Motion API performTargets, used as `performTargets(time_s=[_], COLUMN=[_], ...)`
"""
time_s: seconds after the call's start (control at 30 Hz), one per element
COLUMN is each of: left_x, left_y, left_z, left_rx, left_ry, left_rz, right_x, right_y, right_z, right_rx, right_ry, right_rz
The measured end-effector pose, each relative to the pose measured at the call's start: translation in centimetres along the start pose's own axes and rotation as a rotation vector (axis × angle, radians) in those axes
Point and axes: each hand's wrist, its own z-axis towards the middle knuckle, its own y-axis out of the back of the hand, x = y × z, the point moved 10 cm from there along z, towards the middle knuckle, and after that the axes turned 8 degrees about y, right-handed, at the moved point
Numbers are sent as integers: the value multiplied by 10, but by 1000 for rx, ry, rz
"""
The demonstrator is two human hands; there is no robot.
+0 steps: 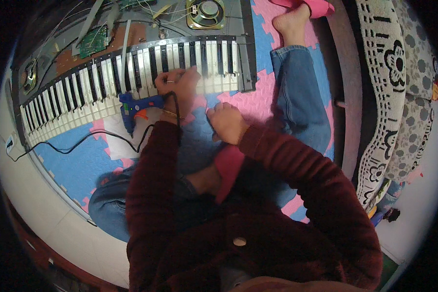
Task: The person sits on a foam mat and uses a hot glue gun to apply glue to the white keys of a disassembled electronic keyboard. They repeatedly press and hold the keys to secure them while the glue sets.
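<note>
My left hand (178,81), with a ring on one finger, rests over the white and black keys of an opened electronic keyboard (102,78). Its fingers are bent down at the keys, and their tips are hidden. Close to my left wrist lies a blue hot glue gun (136,103) with an orange trigger, its nozzle directed toward me. My right hand (227,122) hovers or rests just in front of the keyboard, above the foam mat, fingers curled in. I cannot see what either hand holds, if anything.
Inside the keyboard case are a round speaker (208,10), a green circuit board (93,43), loose wires and a second speaker (29,78). A black cord (97,132) crosses the pink and blue foam mat (68,155). White paper (119,141) lies under the glue gun's nozzle.
</note>
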Motion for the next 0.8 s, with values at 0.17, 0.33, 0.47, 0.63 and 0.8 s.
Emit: performTargets(time_s=[0.17,0.33,0.47,0.63,0.8], left_x=[-8,-18,-2,-6,-10], left_y=[1,5,1,5,8], left_z=[-2,-2,2,1,2], left_rx=[14,8,45,29,20], left_ry=[-58,-129,30,-29,-51], left_rz=[91,129,24,-11,27], right_x=[0,0,0,-1,-1], right_y=[-1,-3,1,-2,-4], right_z=[0,-1,0,1,1], right_rx=[-31,-27,-38,-26,-64], right_ry=[1,-3,-4,5,21], right_rz=[-25,-18,-27,-23,-57])
